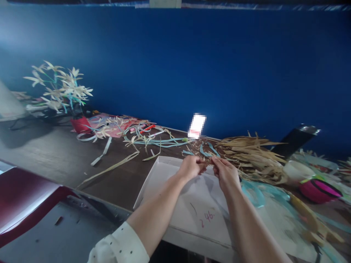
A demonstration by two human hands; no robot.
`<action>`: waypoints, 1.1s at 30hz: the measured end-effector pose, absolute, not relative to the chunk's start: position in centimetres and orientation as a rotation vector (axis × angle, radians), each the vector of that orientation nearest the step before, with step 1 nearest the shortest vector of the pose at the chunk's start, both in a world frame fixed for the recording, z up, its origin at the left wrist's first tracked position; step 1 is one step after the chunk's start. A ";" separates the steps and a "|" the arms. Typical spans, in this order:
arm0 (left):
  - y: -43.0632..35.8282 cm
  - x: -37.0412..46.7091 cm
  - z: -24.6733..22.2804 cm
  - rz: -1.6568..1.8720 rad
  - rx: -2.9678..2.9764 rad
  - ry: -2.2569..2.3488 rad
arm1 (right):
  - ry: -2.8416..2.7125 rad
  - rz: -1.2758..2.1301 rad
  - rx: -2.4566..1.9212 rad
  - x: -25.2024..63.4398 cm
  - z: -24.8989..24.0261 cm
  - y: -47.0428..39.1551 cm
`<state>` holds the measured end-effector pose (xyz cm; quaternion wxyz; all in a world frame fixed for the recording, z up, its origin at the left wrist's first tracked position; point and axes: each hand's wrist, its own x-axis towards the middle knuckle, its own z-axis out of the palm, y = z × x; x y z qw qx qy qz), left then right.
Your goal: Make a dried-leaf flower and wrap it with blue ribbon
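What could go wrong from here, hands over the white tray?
1. The thin brown piece at the fingertips of the left hand and right hand could slip and get lost among similar scraps.
2. The white tray sits at the table's front edge; a forearm might nudge it.
3. Loose dried leaves near the right hand could snag.

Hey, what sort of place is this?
Probably a craft workspace: a handmade-looking flower arrangement stands on the left, dried leaves lie heaped on the right, and pale blue strips lie across the dark table.
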<state>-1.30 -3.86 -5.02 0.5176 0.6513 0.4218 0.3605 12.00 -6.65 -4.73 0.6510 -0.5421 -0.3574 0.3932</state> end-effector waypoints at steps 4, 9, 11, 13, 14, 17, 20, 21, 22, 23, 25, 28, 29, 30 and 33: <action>-4.0 -1.3 -5.1 0.870 1.599 1.005 | -0.788 0.865 -1.247 11.8 -4.5 -6.8; -4.2 -1.4 -5.0 0.860 1.699 1.014 | -0.734 0.866 -1.252 11.7 -4.6 -6.6; -4.3 -1.4 -5.0 0.857 1.694 1.004 | -0.708 0.863 -1.253 11.8 -4.7 -6.5; -4.3 -1.4 -5.1 0.862 1.684 0.989 | -0.689 0.875 -1.246 11.8 -4.8 -6.5; -4.3 -1.4 -5.1 0.865 1.678 0.982 | -0.681 0.888 -1.241 11.8 -4.8 -6.5; -4.3 -1.3 -5.1 0.865 1.633 0.980 | -0.677 0.947 -1.233 11.8 -4.6 -6.6; -4.2 -1.1 -4.9 0.869 1.536 1.005 | -0.712 1.017 -1.233 11.8 -4.2 -6.8; -4.2 -1.1 -4.8 0.879 1.498 1.011 | -0.728 1.030 -1.234 11.8 -4.1 -6.9; -4.1 -1.0 -4.6 0.893 1.458 1.015 | -0.742 1.039 -1.234 11.8 -4.1 -6.9; -4.1 -1.0 -4.5 0.910 1.417 1.016 | -0.750 1.044 -1.233 11.8 -4.0 -6.9; -3.9 -1.0 -4.3 0.942 1.345 1.021 | -0.761 1.063 -1.225 11.8 -4.2 -6.9; -3.8 -1.1 -3.9 0.956 1.277 1.025 | -0.795 1.118 -1.228 11.8 -4.5 -6.8; -3.8 -1.2 -3.8 0.951 1.265 1.023 | -0.807 1.130 -1.235 11.8 -4.6 -6.8; -3.8 -1.2 -3.7 0.942 1.259 1.018 | -0.815 1.139 -1.237 11.7 -4.6 -6.8; -3.9 -1.4 -3.6 0.916 1.263 1.003 | -0.801 1.140 -1.191 11.7 -4.5 -6.8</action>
